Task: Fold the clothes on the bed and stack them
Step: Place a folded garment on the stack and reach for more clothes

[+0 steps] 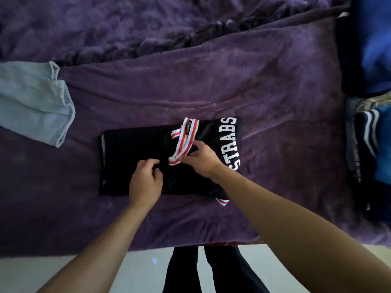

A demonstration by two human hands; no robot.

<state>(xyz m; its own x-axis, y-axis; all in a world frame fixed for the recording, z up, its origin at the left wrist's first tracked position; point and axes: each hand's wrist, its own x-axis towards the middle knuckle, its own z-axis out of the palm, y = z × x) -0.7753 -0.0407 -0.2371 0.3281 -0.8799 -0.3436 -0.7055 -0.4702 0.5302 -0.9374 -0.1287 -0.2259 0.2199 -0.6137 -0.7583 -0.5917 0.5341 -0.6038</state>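
a black jersey (131, 149) lies partly folded on the purple bed (190, 81), near its front edge and about midway between the clothes at either side. the left grip (146, 178) rests on the jersey's near half, fingers curled and pinching the dark cloth. the right grip (201, 159) is just beside it, thumb and fingers pinching the jersey at its red-and-white trim (183, 142), which lies crumpled over the middle of the garment. white lettering (231, 142) runs along the jersey's right end. pale blue jeans (31, 102) lie well apart at the left. a heap of blue and dark clothes (370, 144) sits at the bed's right edge. the person's dark-trousered legs (222, 271) stand on a pale floor (31, 271) below.
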